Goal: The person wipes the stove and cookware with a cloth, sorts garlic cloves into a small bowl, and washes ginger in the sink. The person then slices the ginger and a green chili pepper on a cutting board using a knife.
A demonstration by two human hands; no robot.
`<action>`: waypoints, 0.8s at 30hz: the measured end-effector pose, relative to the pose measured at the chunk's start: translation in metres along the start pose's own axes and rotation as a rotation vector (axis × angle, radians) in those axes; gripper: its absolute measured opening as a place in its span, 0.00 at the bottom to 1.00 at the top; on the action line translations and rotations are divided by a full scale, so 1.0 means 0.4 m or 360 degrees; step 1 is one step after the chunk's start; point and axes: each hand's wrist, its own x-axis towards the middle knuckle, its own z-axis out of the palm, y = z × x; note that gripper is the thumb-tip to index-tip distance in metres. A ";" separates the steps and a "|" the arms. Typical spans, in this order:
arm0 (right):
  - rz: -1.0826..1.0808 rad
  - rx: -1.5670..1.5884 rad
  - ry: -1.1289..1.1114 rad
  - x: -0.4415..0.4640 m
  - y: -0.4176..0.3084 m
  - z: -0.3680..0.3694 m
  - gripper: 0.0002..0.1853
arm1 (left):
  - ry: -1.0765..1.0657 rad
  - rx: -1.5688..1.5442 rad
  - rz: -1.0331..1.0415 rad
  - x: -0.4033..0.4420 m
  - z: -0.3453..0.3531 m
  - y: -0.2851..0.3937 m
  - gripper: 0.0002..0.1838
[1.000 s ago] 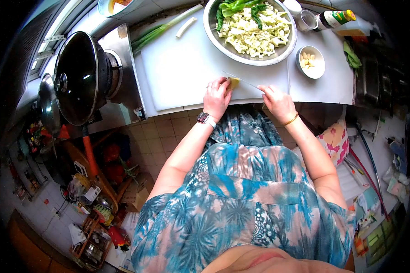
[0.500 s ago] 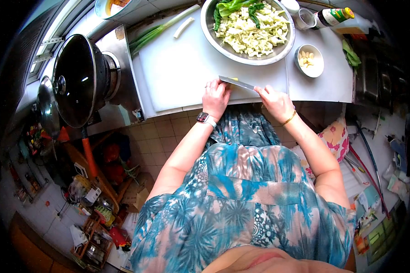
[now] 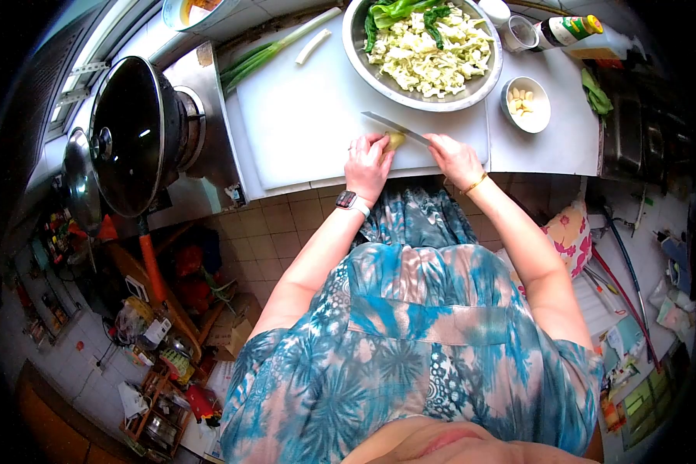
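My left hand (image 3: 369, 164) is closed, fingertips pinching a small yellow piece of ginger (image 3: 395, 141) on the white cutting board (image 3: 301, 147). In my right hand (image 3: 456, 161) is the handle of a kitchen knife (image 3: 393, 125). Its blade points to the left and lies just beyond the ginger, on the side towards the basin. Whether the blade touches the ginger, I cannot tell. A metal basin (image 3: 421, 102) behind the hands holds chopped cabbage (image 3: 429, 63) and green leaves.
Right of the board, a white bowl (image 3: 542, 120) contains peeled garlic cloves (image 3: 520, 100). Scallions (image 3: 274, 56) lie at the board's back left. A sauce bottle (image 3: 564, 31) and a glass jar (image 3: 518, 35) stand at the back right. Left is a lidded wok (image 3: 131, 139) on the stove.
The knife has moved away from me and slightly left, off the spot over the ginger, so more of the ginger shows. My right hand shifted a little left with it; my left hand barely moved.
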 end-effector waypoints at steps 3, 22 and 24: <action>-0.0025 0.0032 0.0022 -0.002 -0.029 -0.045 0.16 | -0.0014 -0.0025 -0.0026 0.003 -0.004 -0.001 0.17; 0.0014 -0.0330 -0.0053 -0.071 -0.087 -0.087 0.17 | -0.0009 0.0003 -0.0010 -0.006 0.009 -0.017 0.15; 0.0028 -0.0337 -0.0070 -0.069 -0.088 -0.087 0.17 | -0.0020 0.0013 -0.0011 -0.005 0.009 -0.016 0.15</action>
